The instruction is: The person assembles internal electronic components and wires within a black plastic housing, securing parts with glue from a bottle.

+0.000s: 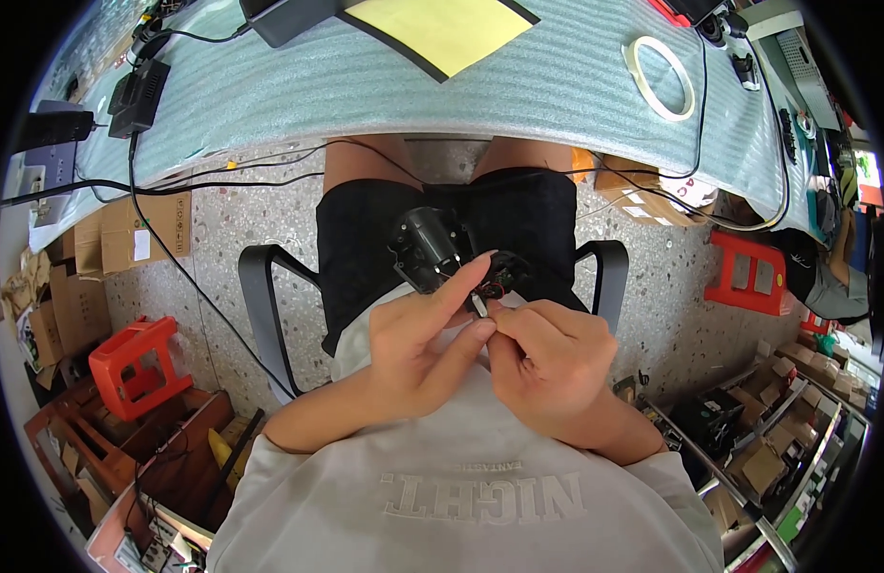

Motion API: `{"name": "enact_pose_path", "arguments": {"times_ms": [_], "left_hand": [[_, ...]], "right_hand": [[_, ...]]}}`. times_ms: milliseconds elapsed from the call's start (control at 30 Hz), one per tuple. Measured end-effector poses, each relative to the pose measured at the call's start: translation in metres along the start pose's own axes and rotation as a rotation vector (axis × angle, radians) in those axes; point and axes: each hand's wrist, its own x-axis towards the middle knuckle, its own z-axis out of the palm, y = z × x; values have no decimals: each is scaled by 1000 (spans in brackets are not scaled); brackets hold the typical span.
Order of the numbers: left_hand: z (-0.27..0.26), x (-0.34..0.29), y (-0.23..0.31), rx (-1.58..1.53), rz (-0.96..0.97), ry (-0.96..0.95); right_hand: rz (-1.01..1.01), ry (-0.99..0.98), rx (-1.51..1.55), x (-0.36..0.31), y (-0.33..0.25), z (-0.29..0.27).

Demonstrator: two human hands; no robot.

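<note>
On my lap rests a black plastic housing [430, 239] with a rounded cylindrical part, opened up. Beside it, partly behind my fingers, is a dark part with thin red and black wires [499, 285]. My left hand [415, 346] has its index finger stretched along the wires, while its thumb presses against a small silver piece [479, 306]. From the other side my right hand [549, 355] is closed, thumb and curled index finger pinching at the lower end of that piece. The fingertips hide much of it, so its exact kind cannot be told.
The table [557, 105] ahead carries a yellow sheet [447, 33], a tape roll [660, 78] and a black power adapter [139, 98]. Cables hang below its edge. Red stools [141, 366] and cardboard boxes [141, 226] stand around the chair [265, 286]. A person [838, 277] sits at far right.
</note>
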Motion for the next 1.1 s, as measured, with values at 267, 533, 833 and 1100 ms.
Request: {"name": "enact_pose_path", "arguments": {"times_ms": [267,533,833,1100], "left_hand": [[5,-4,-6,-117,-74,-10],[2,-3,-4,70,16,-1],[-1,-4,-5,-282,-151,56],[4,-3,9,-386,-220,30]], "right_hand": [[61,-34,33,-2,0,-3],[72,-60,40,-3,0,-5],[-121,208,44,-8,9,14],[-137,219,-38,-12,6,12]]}}
